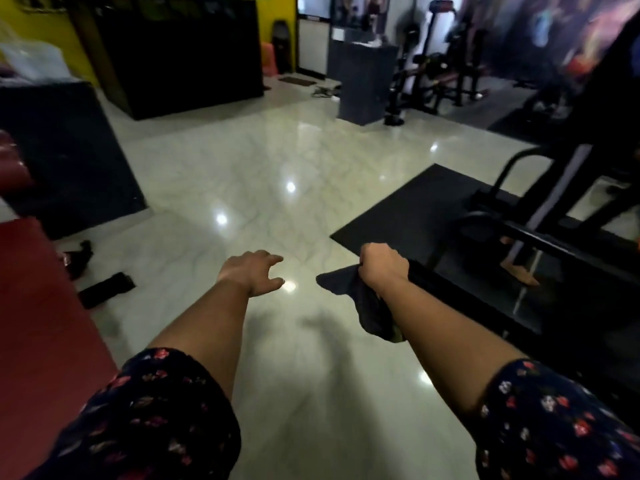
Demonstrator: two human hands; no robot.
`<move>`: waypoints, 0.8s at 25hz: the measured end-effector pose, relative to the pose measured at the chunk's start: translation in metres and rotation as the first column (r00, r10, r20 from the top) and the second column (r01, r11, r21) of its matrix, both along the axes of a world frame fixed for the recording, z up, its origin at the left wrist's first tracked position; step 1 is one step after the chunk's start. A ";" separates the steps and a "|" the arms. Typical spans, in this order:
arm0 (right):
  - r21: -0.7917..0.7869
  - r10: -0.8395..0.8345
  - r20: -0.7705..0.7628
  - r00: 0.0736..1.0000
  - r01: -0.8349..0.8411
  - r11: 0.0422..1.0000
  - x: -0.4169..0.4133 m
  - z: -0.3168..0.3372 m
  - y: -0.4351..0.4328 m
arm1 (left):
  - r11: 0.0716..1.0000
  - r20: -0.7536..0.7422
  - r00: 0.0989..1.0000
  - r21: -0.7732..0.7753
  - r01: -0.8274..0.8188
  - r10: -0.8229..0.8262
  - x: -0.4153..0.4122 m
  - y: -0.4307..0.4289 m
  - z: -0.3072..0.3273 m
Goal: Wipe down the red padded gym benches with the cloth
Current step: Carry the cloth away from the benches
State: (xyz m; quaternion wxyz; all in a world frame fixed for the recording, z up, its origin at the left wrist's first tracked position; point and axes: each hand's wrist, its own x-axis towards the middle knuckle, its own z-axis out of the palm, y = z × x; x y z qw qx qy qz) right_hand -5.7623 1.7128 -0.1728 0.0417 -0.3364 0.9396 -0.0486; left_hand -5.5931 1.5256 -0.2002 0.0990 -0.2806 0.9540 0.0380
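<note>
Dark cloth (360,306) hangs bunched in the right hand (382,268), grip closed round it, carried over the tiled floor (277,161), likely heading between benches. The left hand (251,271) has its grip wide and empty. The red bench (34,306) worktop sits near left, neither hand on it.

A gym: weight machines (436,77), rubber mat (415,216).

Your cloth (360,303) is dark and crumpled, hanging from your right hand (382,265). The red padded bench (38,323) runs flat along your left side.
</note>
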 end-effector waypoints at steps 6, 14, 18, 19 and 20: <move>-0.053 0.166 -0.010 0.986 -0.166 0.985 -0.047 -0.001 -0.102 | 0.973 -0.018 0.973 0.016 -0.230 0.230 0.000 -0.061 -0.003; -0.144 0.200 0.078 0.977 -0.188 0.972 -0.078 -0.032 -0.267 | 0.944 0.052 0.943 -0.012 -0.329 0.329 -0.025 -0.195 -0.033; -0.123 0.247 0.100 0.964 -0.235 0.964 -0.103 -0.029 -0.364 | 0.929 0.043 0.928 0.004 -0.370 0.369 -0.040 -0.286 -0.026; -0.119 0.257 0.098 0.962 -0.245 0.962 -0.108 -0.028 -0.389 | 0.925 0.041 0.924 0.005 -0.381 0.380 -0.044 -0.310 -0.023; -0.128 0.266 0.095 0.959 -0.253 0.959 -0.114 -0.025 -0.415 | 0.921 0.038 0.921 0.000 -0.389 0.389 -0.049 -0.334 -0.020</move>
